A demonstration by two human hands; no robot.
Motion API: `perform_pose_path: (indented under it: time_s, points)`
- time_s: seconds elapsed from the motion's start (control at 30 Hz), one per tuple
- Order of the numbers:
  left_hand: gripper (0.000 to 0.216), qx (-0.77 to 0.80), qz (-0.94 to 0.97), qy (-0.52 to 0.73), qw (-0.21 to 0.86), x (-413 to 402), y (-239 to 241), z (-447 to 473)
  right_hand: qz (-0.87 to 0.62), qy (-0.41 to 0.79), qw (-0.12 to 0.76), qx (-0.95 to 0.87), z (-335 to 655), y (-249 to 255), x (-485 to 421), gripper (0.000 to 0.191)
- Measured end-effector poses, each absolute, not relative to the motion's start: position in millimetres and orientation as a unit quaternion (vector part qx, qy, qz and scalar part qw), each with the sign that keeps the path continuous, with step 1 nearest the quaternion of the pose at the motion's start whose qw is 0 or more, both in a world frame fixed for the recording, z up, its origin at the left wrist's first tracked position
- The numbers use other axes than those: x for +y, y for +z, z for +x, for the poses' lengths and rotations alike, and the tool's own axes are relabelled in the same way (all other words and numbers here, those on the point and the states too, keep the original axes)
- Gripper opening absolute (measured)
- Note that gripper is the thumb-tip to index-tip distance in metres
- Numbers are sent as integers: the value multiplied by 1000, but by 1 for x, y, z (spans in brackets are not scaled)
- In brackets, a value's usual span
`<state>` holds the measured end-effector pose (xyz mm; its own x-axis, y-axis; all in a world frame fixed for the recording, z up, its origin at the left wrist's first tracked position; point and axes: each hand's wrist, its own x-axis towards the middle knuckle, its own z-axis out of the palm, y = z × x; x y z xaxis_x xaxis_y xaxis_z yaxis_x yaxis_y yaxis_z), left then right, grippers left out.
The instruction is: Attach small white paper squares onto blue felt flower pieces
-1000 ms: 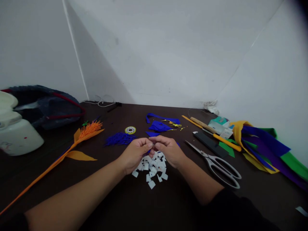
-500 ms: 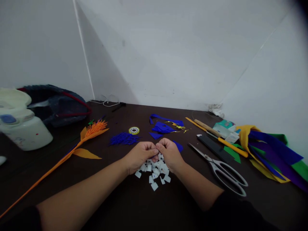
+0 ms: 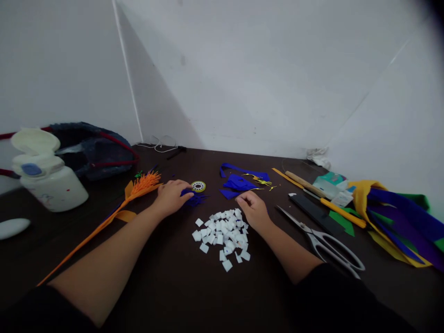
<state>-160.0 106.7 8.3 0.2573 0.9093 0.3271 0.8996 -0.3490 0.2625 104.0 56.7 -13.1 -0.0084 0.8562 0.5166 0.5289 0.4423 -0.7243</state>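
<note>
At a pile of twisted blue paper strips (image 3: 196,199), my left hand (image 3: 169,198) has its fingers and thumb apart, covering part of the pile. My right hand (image 3: 255,210) is closed in a pinch, thumb against fingertips; anything between them is too small to make out. It hovers by the upper right edge of a heap of small white squares (image 3: 222,231). A yellow-rimmed tape roll (image 3: 198,186) lies just right of my left fingertips. Cut pieces of blue paper (image 3: 239,182) lie beyond my right hand.
Scissors (image 3: 322,240), a black case (image 3: 314,212) and a yellow-handled cutter (image 3: 343,212) are on the right, near folded coloured paper (image 3: 395,217). An orange paper flower (image 3: 145,185) lies left, before a white lidded container (image 3: 55,187) and a dark bag (image 3: 100,152).
My hands have parted from above the white squares. The left moved left to the blue strips; the right drew slightly right, still pinched. The view shifted slightly left.
</note>
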Motion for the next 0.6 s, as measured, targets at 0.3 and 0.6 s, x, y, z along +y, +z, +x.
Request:
perform_pose_path:
  time_s: [0.3, 0.6]
  points:
    - [84, 622, 777, 89, 42, 105, -17, -153, -488, 167, 372, -772, 110, -23, 56, 19]
    - [50, 589, 795, 143, -29, 107, -30, -127, -427, 132, 245, -860, 95, -22, 40, 42]
